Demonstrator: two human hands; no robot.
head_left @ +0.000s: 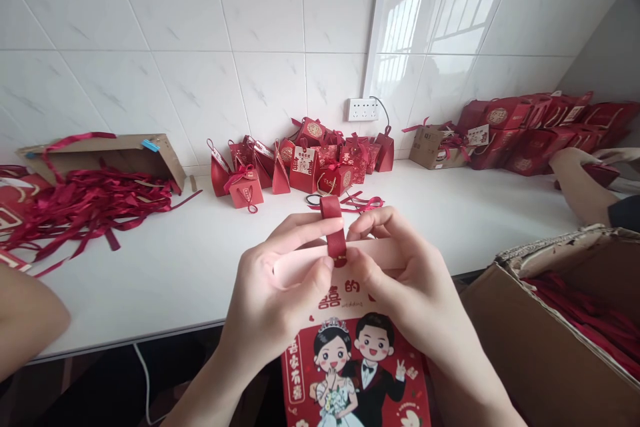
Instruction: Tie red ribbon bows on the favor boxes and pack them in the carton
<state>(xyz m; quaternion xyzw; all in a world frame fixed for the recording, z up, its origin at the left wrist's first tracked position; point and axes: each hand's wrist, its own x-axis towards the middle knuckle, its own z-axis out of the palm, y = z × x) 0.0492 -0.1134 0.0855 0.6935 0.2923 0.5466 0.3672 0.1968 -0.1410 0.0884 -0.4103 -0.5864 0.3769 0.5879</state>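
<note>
Close in front of me is a red and white wedding gift box (pixel 357 360) with a cartoon bride and groom printed on its front. A dark red strap (pixel 335 230) stands up as a loop at the middle of its top edge. My left hand (pixel 290 267) grips the top edge from the left, its thumb beside the strap and a finger across the loop. From the other side my right hand (pixel 400 267) pinches the same edge, thumb close to the strap's base. The lower part of the box runs out of view.
Dark red ribbons (pixel 100 200) spill from a tipped cardboard box (pixel 115 147) on the left. Several small red gift boxes (pixel 303 170) stand by the tiled wall, below a power strip (pixel 363 109). At right are stacked red boxes (pixel 525 127), another person's hands (pixel 575 167), and a carton (pixel 530 320) holding ribbons.
</note>
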